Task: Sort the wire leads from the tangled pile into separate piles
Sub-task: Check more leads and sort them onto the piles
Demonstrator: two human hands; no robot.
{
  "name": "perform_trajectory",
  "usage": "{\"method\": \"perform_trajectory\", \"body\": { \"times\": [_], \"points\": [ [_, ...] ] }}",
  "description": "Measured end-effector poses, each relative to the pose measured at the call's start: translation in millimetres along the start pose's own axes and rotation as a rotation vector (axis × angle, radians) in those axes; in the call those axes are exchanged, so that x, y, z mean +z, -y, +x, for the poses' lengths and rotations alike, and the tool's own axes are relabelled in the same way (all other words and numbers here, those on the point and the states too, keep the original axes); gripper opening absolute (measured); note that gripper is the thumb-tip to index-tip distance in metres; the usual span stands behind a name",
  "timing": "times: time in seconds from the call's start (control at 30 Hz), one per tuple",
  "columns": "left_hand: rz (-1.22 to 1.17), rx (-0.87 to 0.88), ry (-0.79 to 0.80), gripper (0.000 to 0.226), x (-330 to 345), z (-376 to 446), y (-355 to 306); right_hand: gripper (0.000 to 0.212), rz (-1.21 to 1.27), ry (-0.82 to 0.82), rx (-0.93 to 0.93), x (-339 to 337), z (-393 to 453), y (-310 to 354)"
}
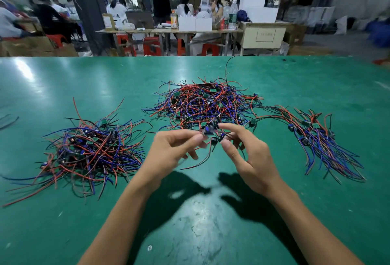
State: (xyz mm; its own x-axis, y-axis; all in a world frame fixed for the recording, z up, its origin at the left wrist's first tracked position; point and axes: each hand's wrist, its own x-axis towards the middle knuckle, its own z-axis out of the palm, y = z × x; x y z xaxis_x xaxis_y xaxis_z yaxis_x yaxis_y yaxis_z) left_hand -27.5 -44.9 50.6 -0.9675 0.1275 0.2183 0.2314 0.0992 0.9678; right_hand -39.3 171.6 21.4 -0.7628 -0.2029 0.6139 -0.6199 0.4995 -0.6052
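Bare forearms come in from the near edge of the green mat-covered table (200, 233), a small screw (149, 247) lying on it between them. Left hand (168, 153): thumb & forefinger tips pinched on a small dark-blue component w/ thin red/black wire leads (207, 134), other fingers loosely curled under. Right hand (251, 159): forefinger arched over the same piece, thumb up beneath it; motion blur, so can't tell for sure if it grips or only touches the leads. Probably both hands share the piece so one can steady the body while the other teases its tails free; they dangle below the fingers toward the table.

Landmark = big tangled pile of red, blue & black wires w/ tiny green boards (204, 104), just beyond the fingertips. The held piece sits at that pile's near edge, likely just lifted out of it & maybe not fully clear.

Left of the tangled pile, well apart: a looser heap of the same red/blue/black leads (88, 151), ends splayed all ways; looks like a drop pile. Right of the tangled pile: a combed bundle w/ wires lying parallel (325, 146), heads toward the pile & tails trailing toward the near edge, joined to it by a thin string of units. That alignment suggests deliberate laying-down, prob. the neat sorted lot.

Beyond the tangled pile, past the table's far edge: people at wooden benches (168, 30), red stools, white boxes; blurred.
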Motion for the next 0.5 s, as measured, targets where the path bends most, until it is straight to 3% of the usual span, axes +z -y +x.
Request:
{"method": "perform_trajectory", "body": {
  "times": [0.17, 0.23, 0.3, 0.4, 0.5],
  "points": [
    [-0.164, 0.143, -0.597, 0.015, -39, 6, -6, 0.066, -0.125, 0.007, 0.199, 13, -2, -14],
    [-0.186, 0.186, -0.888, 0.014, -54, 7, -6, 0.068, -0.208, 0.131, 0.176, 18, -5, -17],
    [-0.06, 0.186, -1.125, 0.019, -72, 4, -4, 0.066, -0.3, 0.328, 0.092, 25, -4, -17],
    [0.391, -0.026, -1.25, 0.026, -92, -4, 10, 0.04, -0.352, 0.463, 0.074, 30, -4, -16],
    [0.749, -0.279, -1.236, 0.027, -89, -8, 17, 0.017, -0.319, 0.342, 0.098, 27, -4, -16]
  ]
}}
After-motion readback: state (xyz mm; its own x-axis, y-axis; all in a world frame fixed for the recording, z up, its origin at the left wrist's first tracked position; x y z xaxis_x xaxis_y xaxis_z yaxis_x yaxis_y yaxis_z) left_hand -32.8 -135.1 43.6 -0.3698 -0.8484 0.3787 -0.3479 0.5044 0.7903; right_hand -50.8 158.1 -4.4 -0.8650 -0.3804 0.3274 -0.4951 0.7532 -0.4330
